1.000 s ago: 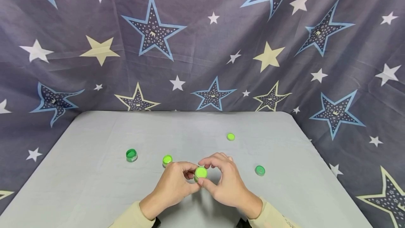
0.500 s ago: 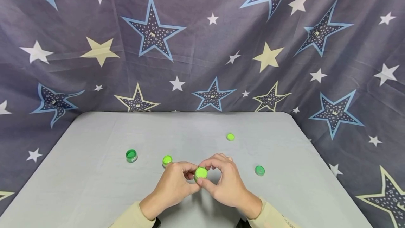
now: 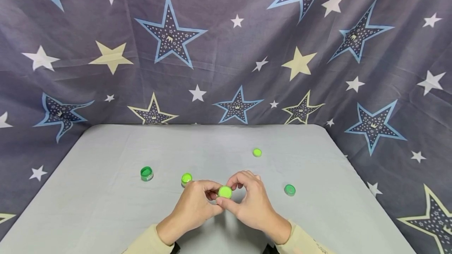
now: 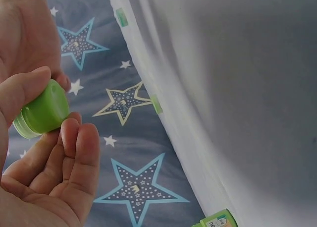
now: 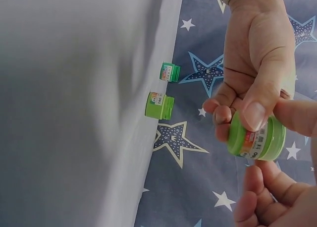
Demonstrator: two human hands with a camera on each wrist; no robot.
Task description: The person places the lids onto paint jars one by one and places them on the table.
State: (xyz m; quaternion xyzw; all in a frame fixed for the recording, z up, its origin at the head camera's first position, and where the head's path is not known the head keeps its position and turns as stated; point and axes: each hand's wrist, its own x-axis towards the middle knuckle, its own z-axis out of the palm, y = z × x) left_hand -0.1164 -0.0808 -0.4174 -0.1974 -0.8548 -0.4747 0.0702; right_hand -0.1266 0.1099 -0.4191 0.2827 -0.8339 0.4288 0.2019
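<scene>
Between both hands, above the near middle of the table, is a small light-green paint jar (image 5: 255, 140) with its light-green lid (image 3: 225, 192) facing up. My left hand (image 3: 197, 201) grips the labelled body; in the right wrist view its thumb (image 5: 256, 113) lies over the label. At the top, my right hand (image 3: 252, 203) pinches the lid between thumb and index finger. Just beyond the left hand stands an open light-green jar (image 3: 186, 178), partly hidden by that hand. An open dark-green jar (image 3: 146, 173) stands further left.
A light-green lid (image 3: 257, 152) lies towards the back of the grey-covered table (image 3: 116, 214), and a dark-green lid (image 3: 290, 190) lies right of the right hand. A star-patterned curtain (image 3: 219, 50) hangs behind the table and along its sides.
My right thumb has slid a little left along the lid's near edge, and the right fingers have shifted slightly right. The jar has risen very slightly. The left hand stays in place.
</scene>
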